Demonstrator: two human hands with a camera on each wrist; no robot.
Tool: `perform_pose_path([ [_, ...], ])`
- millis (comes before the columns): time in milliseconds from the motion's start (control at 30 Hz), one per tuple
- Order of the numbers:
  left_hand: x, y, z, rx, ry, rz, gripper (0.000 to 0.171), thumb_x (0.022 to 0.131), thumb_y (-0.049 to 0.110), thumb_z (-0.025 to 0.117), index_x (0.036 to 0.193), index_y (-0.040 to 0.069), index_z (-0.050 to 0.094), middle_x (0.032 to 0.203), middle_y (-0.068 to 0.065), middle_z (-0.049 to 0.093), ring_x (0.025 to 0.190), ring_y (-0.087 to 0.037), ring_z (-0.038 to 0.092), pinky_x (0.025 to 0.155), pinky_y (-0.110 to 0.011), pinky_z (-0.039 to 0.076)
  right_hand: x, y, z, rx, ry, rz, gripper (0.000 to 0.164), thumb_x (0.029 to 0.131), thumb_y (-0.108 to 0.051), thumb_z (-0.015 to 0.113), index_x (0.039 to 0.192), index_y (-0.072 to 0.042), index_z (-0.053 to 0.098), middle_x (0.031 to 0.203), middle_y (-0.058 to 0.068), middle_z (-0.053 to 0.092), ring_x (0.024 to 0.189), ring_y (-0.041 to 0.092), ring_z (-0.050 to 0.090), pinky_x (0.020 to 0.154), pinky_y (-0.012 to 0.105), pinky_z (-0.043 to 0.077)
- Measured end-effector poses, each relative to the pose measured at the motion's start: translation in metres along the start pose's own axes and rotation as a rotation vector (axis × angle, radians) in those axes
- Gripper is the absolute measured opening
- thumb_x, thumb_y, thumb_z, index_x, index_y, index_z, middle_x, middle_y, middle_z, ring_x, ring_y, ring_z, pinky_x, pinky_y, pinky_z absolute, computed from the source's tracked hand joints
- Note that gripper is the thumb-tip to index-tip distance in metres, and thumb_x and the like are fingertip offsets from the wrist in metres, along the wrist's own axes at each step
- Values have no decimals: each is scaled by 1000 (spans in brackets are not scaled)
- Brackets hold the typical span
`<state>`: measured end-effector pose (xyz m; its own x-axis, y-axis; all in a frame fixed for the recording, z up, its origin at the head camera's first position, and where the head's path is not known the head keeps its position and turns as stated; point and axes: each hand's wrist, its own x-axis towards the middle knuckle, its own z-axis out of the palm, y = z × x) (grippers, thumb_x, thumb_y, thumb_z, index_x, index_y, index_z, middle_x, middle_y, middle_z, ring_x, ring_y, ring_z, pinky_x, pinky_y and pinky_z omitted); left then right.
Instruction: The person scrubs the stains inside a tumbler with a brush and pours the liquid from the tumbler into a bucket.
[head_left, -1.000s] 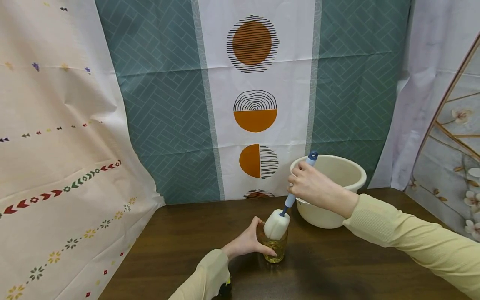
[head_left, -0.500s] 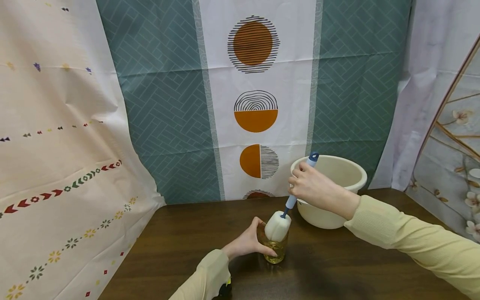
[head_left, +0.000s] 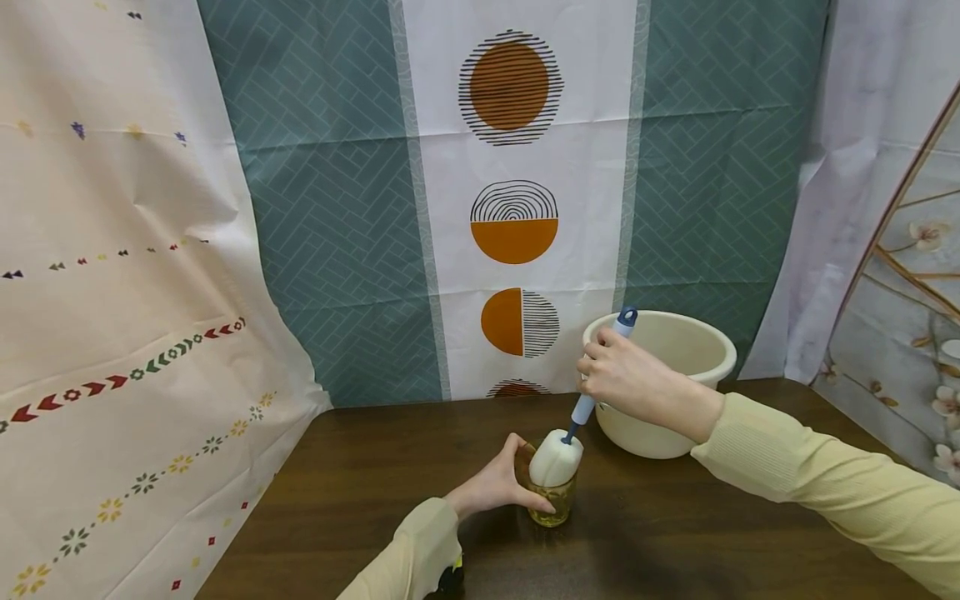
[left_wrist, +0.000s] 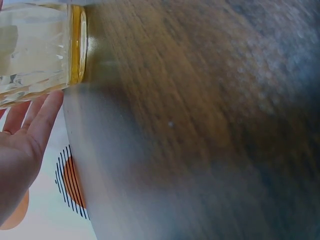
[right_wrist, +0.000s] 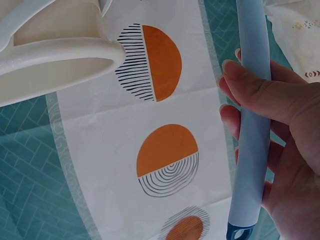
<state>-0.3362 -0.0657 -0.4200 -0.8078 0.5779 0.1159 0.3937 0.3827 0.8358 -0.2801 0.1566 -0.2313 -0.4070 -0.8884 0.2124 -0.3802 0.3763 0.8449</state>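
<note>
Pushed the sponge brush (head_left: 556, 460) slightly deeper into the amber glass (head_left: 562, 497), near and left of the white basin (head_left: 639, 435); brace that glass with the left hand (head_left: 501, 481) wrapped round it, and, with the right hand (head_left: 636, 380) curled round the handle (right_wrist: 252, 145), twist gently without tipping.

surface (head_left: 390, 458): dark brown, wood-grained | basin (head_left: 645, 433): cream, round, upright at the surface's right rear | rear cloth (head_left: 517, 167): teal herringbone sides, white middle strip with orange-and-black circles | left cloth (head_left: 135, 333): cream, rows of small coloured motifs | right cloth (head_left: 900, 333): pale, blossoms, brown branches
</note>
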Motion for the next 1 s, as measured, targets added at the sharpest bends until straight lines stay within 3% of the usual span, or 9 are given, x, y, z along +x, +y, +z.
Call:
perform_pose_path([
  [567, 1, 3, -1, -36, -10, 33, 67, 65, 26, 83, 109, 12, 35, 103, -2, 48, 94, -13, 49, 80, -31, 38, 3, 0, -2, 20, -19, -16, 15, 66, -18, 79, 78, -23, 71, 73, -1, 58, 69, 21, 48, 65, 34, 34],
  [1000, 0, 1, 0, -28, -10, 24, 67, 65, 27, 83, 108, 12, 34, 105, -2, 45, 95, -13, 48, 82, -33, 37, 4, -2, 0, 54, -18, -18, 17, 67, -19, 78, 82, -25, 71, 73, -2, 58, 70, 20, 48, 66, 34, 34],
])
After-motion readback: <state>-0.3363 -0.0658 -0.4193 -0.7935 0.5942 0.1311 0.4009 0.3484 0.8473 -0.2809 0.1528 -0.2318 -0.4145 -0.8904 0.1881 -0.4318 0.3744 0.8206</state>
